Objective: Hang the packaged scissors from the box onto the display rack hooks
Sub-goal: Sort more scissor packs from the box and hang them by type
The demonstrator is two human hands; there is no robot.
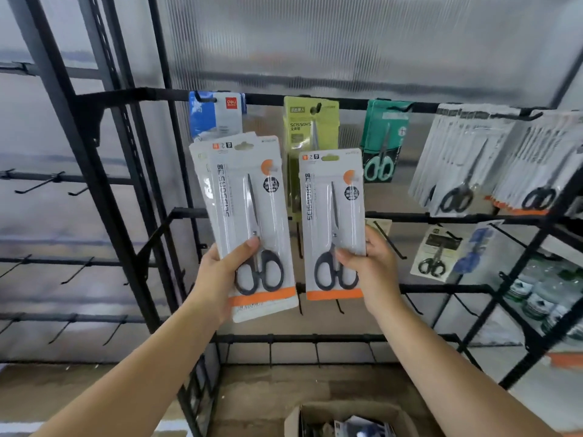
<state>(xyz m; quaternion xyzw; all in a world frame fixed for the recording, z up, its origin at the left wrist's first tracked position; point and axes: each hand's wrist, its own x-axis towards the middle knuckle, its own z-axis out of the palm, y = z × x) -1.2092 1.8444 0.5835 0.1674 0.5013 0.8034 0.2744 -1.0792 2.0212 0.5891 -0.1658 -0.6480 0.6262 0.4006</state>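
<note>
Left hand grips a small stack of white-and-orange carded black-handled scissors, thumb clamped on the front. Right hand pinches one matching single pack by its lower edge, both held up in front of the black wire display rack, cardboard box on the floor below. I'd keep that single card upright, line its top hang slot up square with a free black hook, then slide it straight on so it doesn't snag.

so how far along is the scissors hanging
Partway. Done: white scissor packs already fill the top rail's right hooks. In hand: the left hand grips a small stack of packs, the right hand holds a single pack. Left: more packs in the cardboard box.
</note>
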